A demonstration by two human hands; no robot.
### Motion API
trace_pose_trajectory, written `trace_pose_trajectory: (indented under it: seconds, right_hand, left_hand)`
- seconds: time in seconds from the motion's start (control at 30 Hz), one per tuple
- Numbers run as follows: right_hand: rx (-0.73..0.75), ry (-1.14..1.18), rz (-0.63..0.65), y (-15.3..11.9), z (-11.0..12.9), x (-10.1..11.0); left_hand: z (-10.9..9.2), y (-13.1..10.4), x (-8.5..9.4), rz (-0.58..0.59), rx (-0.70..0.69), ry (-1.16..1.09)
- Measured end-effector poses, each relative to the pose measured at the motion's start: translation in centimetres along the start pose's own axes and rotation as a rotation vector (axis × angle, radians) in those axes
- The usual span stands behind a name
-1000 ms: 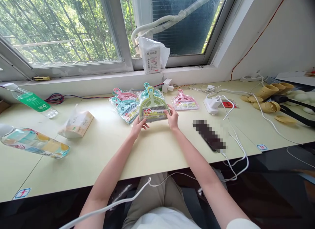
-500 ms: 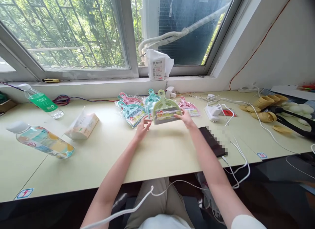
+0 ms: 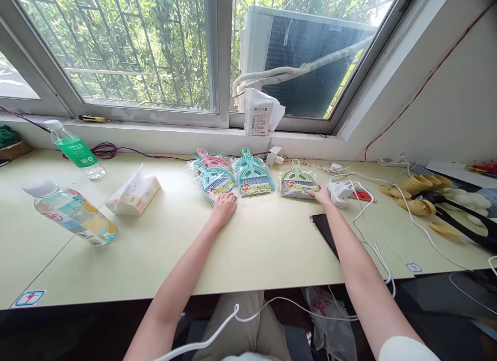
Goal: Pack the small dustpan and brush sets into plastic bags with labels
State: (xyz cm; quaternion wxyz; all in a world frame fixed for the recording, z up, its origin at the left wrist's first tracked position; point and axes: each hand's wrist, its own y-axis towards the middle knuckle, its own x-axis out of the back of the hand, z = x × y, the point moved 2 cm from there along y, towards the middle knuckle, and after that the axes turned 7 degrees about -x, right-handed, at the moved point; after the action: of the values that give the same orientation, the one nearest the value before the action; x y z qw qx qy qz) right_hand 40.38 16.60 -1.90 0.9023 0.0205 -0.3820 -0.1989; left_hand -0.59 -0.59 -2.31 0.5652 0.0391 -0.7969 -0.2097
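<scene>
A green mini dustpan-and-brush pack (image 3: pixel 297 182) in clear wrap lies flat on the pale yellow table (image 3: pixel 256 247), right of centre. My right hand (image 3: pixel 322 196) pinches its lower right corner. A pile of teal packs (image 3: pixel 254 177) and a pink pack (image 3: pixel 212 160) lies to the left of it. My left hand (image 3: pixel 224 207) rests flat on the table. Its fingertips touch the front edge of the nearest teal pack (image 3: pixel 215 182). It holds nothing.
A dark phone (image 3: pixel 325 230) lies under my right forearm, beside a white charger (image 3: pixel 339 191) and loose white cables (image 3: pixel 373 237). Yellow cones (image 3: pixel 421 187) sit far right. A tissue pack (image 3: pixel 134 195) and two bottles (image 3: pixel 72 216) (image 3: pixel 75 150) are on the left. A white parcel (image 3: pixel 259 115) stands on the sill.
My right hand carried the green pack to the right and laid it flat where the pink pack was. My left hand let go and settled on the table by the teal packs.
</scene>
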Motion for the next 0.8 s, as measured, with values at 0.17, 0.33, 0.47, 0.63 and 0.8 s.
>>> trace_pose_trajectory:
  seconds: [0.17,0.33,0.47,0.63,0.8]
  right_hand:
    - [-0.085,-0.049,-0.116,0.5,0.1,-2.3]
    - [-0.138,-0.180,-0.260,0.4,0.4,-2.2]
    - [0.020,-0.298,-0.356,-1.0,2.9,-2.2]
    - [0.389,-0.324,-0.114,-6.1,9.2,-5.2]
    - [0.351,-0.448,0.142,-9.1,14.4,-8.5]
  left_hand:
    - [0.0,-0.1,0.2,-0.003,-0.003,-0.011]
    - [0.1,-0.1,0.0,-0.013,-0.002,0.009]
    - [0.2,-0.1,-0.2,-0.020,-0.008,0.033]
    - [0.1,0.0,0.0,-0.009,-0.005,0.036]
    - [-0.1,0.3,0.1,0.004,0.012,0.023]
